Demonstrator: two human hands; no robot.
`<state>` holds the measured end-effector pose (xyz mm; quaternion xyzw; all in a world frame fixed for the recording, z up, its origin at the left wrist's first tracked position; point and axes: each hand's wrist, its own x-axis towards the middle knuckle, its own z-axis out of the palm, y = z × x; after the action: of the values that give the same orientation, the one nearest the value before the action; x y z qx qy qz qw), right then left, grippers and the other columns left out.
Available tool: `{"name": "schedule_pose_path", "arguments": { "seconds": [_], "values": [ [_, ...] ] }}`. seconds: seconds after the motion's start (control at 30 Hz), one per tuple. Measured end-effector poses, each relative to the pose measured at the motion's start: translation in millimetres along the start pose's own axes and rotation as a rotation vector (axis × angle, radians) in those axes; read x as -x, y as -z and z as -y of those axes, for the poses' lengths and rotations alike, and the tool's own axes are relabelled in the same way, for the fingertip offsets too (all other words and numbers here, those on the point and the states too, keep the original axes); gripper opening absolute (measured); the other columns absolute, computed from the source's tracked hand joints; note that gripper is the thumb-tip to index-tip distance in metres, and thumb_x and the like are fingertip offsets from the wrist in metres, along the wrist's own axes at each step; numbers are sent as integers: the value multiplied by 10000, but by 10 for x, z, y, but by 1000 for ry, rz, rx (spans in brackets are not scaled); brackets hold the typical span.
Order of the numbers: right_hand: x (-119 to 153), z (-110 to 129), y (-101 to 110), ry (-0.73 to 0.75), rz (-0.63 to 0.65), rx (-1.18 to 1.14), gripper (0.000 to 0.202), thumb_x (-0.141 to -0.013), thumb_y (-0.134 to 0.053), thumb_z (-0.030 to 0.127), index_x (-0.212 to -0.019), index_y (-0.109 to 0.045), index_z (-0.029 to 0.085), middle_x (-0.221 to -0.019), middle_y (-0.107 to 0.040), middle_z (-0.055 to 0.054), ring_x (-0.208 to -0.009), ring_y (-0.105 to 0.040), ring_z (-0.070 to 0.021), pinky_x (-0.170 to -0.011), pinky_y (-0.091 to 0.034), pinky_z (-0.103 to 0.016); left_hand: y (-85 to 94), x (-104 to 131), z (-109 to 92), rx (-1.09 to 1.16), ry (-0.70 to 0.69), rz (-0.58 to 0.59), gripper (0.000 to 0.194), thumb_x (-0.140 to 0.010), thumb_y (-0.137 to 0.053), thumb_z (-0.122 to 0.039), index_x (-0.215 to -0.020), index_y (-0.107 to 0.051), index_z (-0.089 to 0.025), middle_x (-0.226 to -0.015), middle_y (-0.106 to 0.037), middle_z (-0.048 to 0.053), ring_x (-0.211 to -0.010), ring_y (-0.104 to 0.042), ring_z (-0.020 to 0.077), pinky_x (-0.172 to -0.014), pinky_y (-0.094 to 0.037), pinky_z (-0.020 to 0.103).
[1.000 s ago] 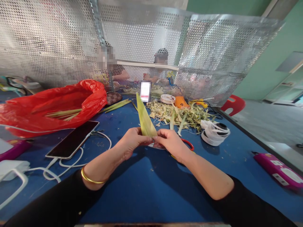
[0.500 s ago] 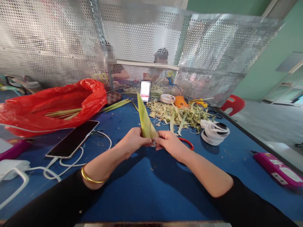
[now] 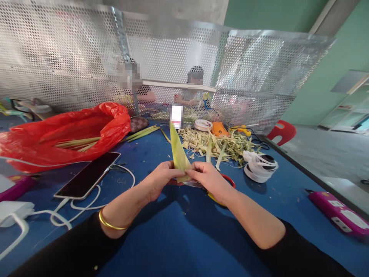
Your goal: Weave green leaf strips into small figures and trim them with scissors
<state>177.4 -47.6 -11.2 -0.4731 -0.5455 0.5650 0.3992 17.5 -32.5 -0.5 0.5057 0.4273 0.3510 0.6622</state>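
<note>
A yellow-green leaf (image 3: 179, 156), shaped like a tall folded cone, stands upright between my two hands with its tip pointing away. My left hand (image 3: 163, 174) is closed on its lower left side, thumb across the front. On the lower right, my right hand (image 3: 205, 175) pinches the same leaf near its base. Behind and below my right hand lie scissors (image 3: 229, 179) with a red and yellow handle; their blade shows partly under the hands. The undersides of the fingers are hidden.
A red plastic bag (image 3: 72, 138) with stalks lies left, beside a charging phone (image 3: 88, 175). Leaf scraps (image 3: 221, 144) cover the back right, near a white tape roll (image 3: 261, 167). A purple device (image 3: 338, 213) sits far right. People sit behind a perforated metal screen (image 3: 173, 50).
The view has tilted up slightly, so everything sits lower. My fingers have shifted at the leaf's base, and more of the scissors shows beneath my hands.
</note>
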Motion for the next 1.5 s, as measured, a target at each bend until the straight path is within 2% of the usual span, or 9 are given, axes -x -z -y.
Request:
{"name": "schedule_pose_path", "arguments": {
  "seconds": [0.17,0.33,0.53,0.67,0.8,0.9,1.2,1.3,1.5],
  "values": [
    [5,28,-8,-70,5,-96,279,-683,-716,405,-697,-583,161,-615,-607,17,-585,-595,-118,-617,-463,-259,2,-4,-12,163,3,21,267,-626,-717,-189,-886,-696,-131,-885,-730,82,-729,-673,194,-758,-523,313],
    [1,55,28,-121,51,-173,253,-658,-738,356,-711,-609,146,-652,-645,-7,-565,-611,-107,-654,-480,-265,19,-8,-13,164,-10,22,282,-615,-735,-168,-882,-687,-93,-865,-729,106,-702,-667,187,-737,-528,314],
    [-11,57,68,-174,123,-332,207,-619,-747,281,-668,-616,129,-617,-637,-14,-524,-590,-97,-612,-481,-252,46,2,-48,131,-2,45,328,-584,-773,-171,-887,-669,-100,-851,-727,99,-708,-675,198,-726,-528,319],
    [-21,44,77,-188,189,-340,203,-629,-738,292,-694,-636,129,-592,-620,0,-513,-591,-98,-602,-481,-246,72,-7,-42,95,-9,53,325,-602,-772,-192,-898,-665,-111,-855,-728,93,-736,-680,199,-744,-526,317],
    [-10,31,51,-88,112,-218,270,-674,-719,400,-703,-631,146,-624,-631,-3,-573,-611,-118,-658,-495,-274,64,-12,-31,85,16,31,360,-563,-790,-203,-891,-672,-113,-849,-725,90,-723,-676,201,-718,-519,317],
    [-9,19,26,-83,58,-203,307,-651,-739,427,-698,-618,150,-623,-621,1,-589,-603,-123,-647,-490,-274,41,3,-33,73,36,52,368,-547,-785,-194,-886,-675,-106,-810,-717,86,-683,-661,191,-650,-500,292],
    [12,92,73,-155,156,-251,294,-626,-764,397,-638,-617,143,-531,-572,17,-493,-533,-95,-560,-442,-237,59,27,-42,53,38,134,323,-584,-763,-190,-893,-699,-121,-786,-710,78,-660,-638,162,-614,-481,256],
    [28,137,95,-127,140,-247,324,-622,-765,408,-572,-579,147,-512,-570,20,-466,-526,-90,-548,-438,-238,75,13,-30,46,41,106,334,-572,-775,-192,-889,-698,-121,-802,-714,87,-651,-643,165,-603,-486,254],
    [11,120,63,-125,89,-232,365,-619,-755,479,-647,-602,149,-564,-595,14,-534,-590,-122,-617,-473,-272,104,-25,11,24,64,120,354,-602,-760,-209,-939,-685,-133,-859,-730,102,-737,-676,198,-670,-502,273]
  ]
}}
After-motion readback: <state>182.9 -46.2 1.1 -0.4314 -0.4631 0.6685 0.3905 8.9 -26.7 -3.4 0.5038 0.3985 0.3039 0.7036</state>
